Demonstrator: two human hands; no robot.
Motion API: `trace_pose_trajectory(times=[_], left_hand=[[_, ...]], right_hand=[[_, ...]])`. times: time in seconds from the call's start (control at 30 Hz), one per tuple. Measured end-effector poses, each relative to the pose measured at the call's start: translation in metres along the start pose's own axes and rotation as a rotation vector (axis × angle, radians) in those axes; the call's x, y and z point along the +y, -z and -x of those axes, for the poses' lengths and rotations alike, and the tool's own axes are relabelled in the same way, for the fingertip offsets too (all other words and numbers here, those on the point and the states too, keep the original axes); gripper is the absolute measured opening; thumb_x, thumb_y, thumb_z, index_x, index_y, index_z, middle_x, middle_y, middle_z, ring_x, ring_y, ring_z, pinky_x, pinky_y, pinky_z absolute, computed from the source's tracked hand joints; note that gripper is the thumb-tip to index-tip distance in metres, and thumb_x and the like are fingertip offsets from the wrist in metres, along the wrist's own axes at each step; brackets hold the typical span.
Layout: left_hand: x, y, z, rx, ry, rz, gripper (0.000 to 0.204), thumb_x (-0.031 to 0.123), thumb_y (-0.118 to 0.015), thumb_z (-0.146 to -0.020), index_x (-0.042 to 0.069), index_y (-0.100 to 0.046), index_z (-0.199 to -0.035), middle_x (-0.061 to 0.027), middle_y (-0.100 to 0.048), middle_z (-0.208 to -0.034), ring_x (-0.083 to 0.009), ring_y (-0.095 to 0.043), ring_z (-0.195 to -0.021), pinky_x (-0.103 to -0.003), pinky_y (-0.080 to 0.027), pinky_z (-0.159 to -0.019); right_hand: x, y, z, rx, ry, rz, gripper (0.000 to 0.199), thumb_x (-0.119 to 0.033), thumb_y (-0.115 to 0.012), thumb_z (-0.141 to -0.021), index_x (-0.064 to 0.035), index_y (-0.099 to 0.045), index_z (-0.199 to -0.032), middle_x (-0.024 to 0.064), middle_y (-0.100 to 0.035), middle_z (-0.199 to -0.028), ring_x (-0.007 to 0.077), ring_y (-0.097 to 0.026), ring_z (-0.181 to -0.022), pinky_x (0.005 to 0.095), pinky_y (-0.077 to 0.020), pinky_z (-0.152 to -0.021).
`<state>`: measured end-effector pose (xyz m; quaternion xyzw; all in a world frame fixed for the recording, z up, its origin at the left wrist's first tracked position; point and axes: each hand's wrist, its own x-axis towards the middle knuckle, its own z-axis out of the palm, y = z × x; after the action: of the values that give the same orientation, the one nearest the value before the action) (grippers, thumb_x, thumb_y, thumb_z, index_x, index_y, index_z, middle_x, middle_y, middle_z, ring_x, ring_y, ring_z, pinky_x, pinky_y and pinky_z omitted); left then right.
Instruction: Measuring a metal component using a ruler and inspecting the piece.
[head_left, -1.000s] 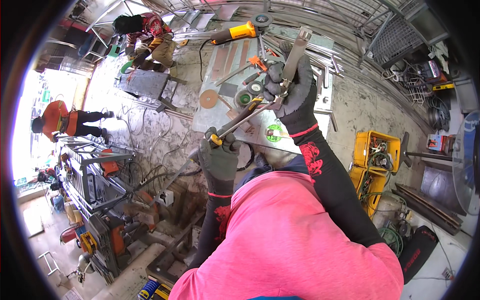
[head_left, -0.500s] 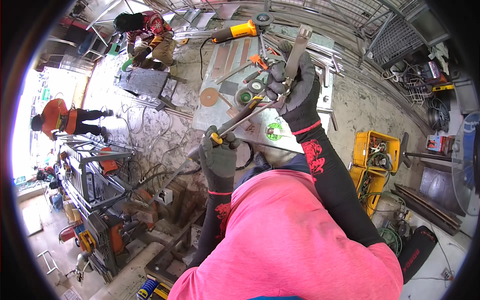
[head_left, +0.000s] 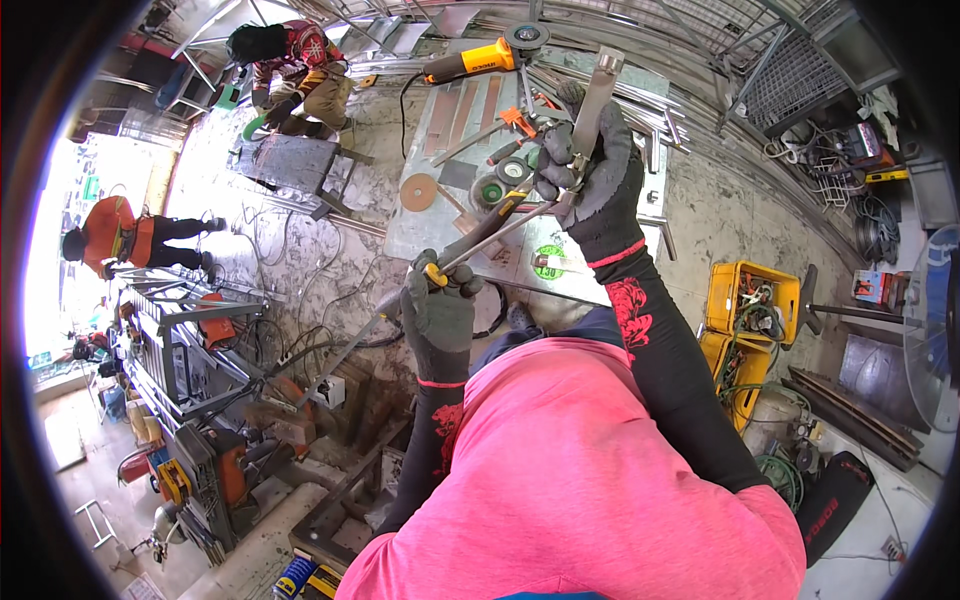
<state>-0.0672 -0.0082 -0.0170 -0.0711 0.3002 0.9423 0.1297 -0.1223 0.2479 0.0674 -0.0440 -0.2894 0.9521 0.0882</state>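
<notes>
My left hand point(head_left: 437, 305), in a dark grey glove, is closed around the yellow handle end of a screwdriver point(head_left: 497, 236). Its long thin shaft slants up to the right and meets the metalwork in my other hand. My right hand point(head_left: 607, 185), gloved too, grips a flat metal bar point(head_left: 594, 103) with a small fitting near its lower end. The bar stands tilted, its top end pointing away from me. Where the shaft tip touches is partly hidden by the fingers. Below both lies a metal-topped work table point(head_left: 520, 262).
On the table are an angle grinder point(head_left: 470, 63), a brown disc point(head_left: 417, 193), a grinding wheel point(head_left: 489, 192) and an orange clamp point(head_left: 517, 123). Yellow crates point(head_left: 752, 300) stand right. A person point(head_left: 295, 80) crouches far left; another point(head_left: 115, 235) wears orange. A metal frame point(head_left: 170, 350) stands left.
Both hands keep nearly the same place and grip. My right hand and the bar have shifted very slightly. The crouching person's arms have moved a little.
</notes>
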Motion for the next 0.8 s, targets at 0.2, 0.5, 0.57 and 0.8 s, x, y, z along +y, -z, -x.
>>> trace_pose_trajectory(times=[0.2,0.5,0.57,0.8], left_hand=[[0.001,-0.004,0.001,0.023,-0.004,-0.04,0.039,0.042,-0.06,-0.111,0.011,-0.065,-0.135,-0.0055,-0.075,-0.109,-0.0222,-0.071,-0.098,-0.044,-0.052,-0.086],[0.014,0.054,0.02,0.171,0.148,0.099,0.041,0.053,-0.06,-0.108,0.015,-0.067,-0.122,-0.0023,-0.071,-0.104,-0.0198,-0.064,-0.092,-0.039,-0.048,-0.08],[0.018,0.091,0.024,0.252,0.087,0.002,0.04,0.054,-0.059,-0.107,0.016,-0.065,-0.118,-0.0006,-0.069,-0.1,-0.0186,-0.061,-0.088,-0.037,-0.047,-0.078],[0.026,0.087,0.001,0.185,0.002,0.12,0.036,0.048,-0.057,-0.11,0.014,-0.069,-0.115,-0.0017,-0.07,-0.102,-0.0188,-0.061,-0.089,-0.037,-0.047,-0.079]], right_hand=[[0.002,0.007,-0.002,0.008,-0.031,-0.03,0.055,-0.065,-0.04,-0.112,-0.0123,-0.057,-0.112,0.0033,-0.055,-0.08,0.0151,-0.05,-0.056,0.0354,-0.0438,-0.053],[-0.031,0.061,-0.035,-0.147,0.012,-0.098,0.055,-0.058,-0.054,-0.111,-0.0039,-0.064,-0.117,0.0105,-0.069,-0.094,0.0275,-0.071,-0.08,0.0469,-0.0635,-0.075],[-0.034,0.07,-0.035,-0.134,-0.058,-0.104,0.053,-0.055,-0.054,-0.112,-0.0038,-0.064,-0.121,0.0116,-0.07,-0.098,0.0279,-0.073,-0.084,0.0476,-0.0651,-0.078],[-0.034,0.07,-0.03,-0.237,-0.153,-0.131,0.054,-0.057,-0.054,-0.112,-0.0053,-0.063,-0.124,0.0099,-0.069,-0.099,0.0261,-0.071,-0.084,0.0476,-0.0648,-0.079]])
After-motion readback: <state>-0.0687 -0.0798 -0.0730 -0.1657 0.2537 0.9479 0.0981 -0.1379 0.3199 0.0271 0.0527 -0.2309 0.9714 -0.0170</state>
